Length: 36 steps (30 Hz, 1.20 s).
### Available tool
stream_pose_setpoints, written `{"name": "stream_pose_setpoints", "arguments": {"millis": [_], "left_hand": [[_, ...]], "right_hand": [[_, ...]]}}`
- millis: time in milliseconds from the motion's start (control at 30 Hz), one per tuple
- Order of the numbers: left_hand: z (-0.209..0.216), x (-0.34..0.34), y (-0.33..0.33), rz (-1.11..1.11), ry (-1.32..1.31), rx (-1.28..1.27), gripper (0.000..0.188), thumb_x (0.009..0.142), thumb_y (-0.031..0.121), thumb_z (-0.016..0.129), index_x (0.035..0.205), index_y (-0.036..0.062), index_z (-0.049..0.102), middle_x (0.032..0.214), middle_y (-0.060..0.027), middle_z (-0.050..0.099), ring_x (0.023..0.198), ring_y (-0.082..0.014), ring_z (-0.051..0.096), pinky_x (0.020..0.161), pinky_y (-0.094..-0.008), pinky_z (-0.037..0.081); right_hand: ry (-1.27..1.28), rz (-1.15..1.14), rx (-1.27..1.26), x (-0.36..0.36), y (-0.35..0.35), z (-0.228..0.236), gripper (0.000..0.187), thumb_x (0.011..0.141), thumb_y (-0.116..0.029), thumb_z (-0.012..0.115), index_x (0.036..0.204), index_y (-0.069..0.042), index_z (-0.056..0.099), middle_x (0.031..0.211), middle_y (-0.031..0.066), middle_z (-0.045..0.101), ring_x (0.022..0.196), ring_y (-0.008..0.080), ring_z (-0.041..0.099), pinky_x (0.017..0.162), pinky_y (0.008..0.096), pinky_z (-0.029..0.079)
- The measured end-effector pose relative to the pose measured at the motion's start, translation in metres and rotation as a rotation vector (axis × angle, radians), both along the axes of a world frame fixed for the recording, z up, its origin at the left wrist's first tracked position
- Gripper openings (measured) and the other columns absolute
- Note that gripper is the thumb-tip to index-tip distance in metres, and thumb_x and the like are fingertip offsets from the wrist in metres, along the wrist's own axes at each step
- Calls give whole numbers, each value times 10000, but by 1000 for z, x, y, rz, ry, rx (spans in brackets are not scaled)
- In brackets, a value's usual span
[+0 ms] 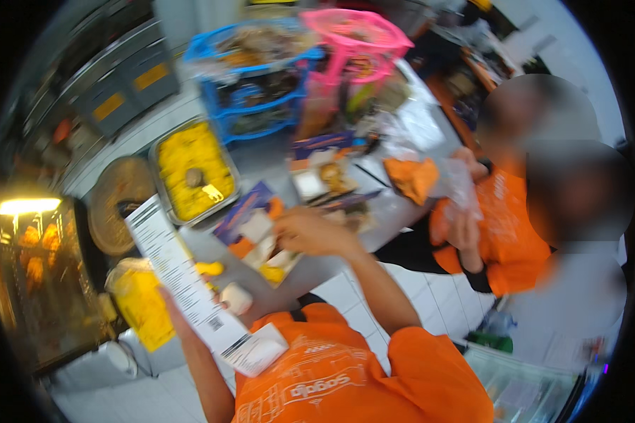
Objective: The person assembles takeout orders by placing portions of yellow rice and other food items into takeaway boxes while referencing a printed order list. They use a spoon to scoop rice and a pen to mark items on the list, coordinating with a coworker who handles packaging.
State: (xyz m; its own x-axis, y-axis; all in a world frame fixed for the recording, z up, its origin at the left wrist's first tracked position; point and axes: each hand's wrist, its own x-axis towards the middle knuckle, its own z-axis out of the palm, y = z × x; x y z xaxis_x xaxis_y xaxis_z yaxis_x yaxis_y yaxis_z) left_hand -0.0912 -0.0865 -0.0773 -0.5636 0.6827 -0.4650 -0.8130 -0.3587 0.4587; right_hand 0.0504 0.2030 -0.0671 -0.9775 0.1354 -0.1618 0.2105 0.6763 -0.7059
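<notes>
My left hand (176,314) is closed on a long white printed receipt (190,282), which hides most of its fingers. A small white rounded thing (236,298) shows beside the receipt; whether that hand holds it too is unclear. My right hand (309,231) reaches over the steel table with curled fingers, at an open purple and orange carton box (245,211). Blur hides what the fingertips grip. White paper and something yellow (271,273) lie at the box's near side. Beyond it stands another open box (324,180) with food and a white compartment inside.
A metal tray of yellow rice (183,166) stands behind the receipt, near a round brown pan (120,204). Blue stacked baskets (254,106) and a pink basket (356,42) rise at the back. On the right, a co-worker (501,225) handles a clear plastic bag (461,190).
</notes>
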Motion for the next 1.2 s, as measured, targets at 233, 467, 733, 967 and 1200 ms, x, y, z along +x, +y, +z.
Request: {"name": "stream_pose_setpoints", "arguments": {"millis": [233,467,733,967,1200], "left_hand": [[3,5,13,-80,121,66,741,985,688,316,1456,119,374,1064,-147,597,622,-280,594,522,-449,520],[-1,3,10,-129,72,74,753,983,695,310,1466,119,363,1061,-145,592,638,-281,592,526,-448,518],[-11,2,10,-156,-6,179,760,975,696,340,1484,133,338,1092,-156,581,657,-325,582,559,-517,510],[12,14,21,-137,-21,43,772,964,729,294,1431,125,407,1023,-160,602,646,-321,574,533,-487,498],[24,19,30,-118,6,7,796,951,749,285,1409,114,426,992,-155,611,628,-325,567,513,-483,485]], "right_hand": [[-168,-5,661,-4,-67,-78,143,799,-155,654,902,-104,738,1163,86,633,1146,320,546,939,530,409],[68,-158,586,12,-79,-61,269,860,-177,614,1106,-121,707,1219,99,601,1207,329,527,987,514,386],[404,-555,-447,29,-31,-5,456,966,-140,570,1406,-97,462,1054,156,685,869,263,667,798,362,532],[925,-1179,-1041,46,169,46,770,976,-81,515,1562,-81,15,1126,176,679,749,170,634,656,314,529],[847,-1022,-940,46,175,41,544,980,-97,545,1459,-55,292,1061,129,676,730,152,626,653,293,527]]}}
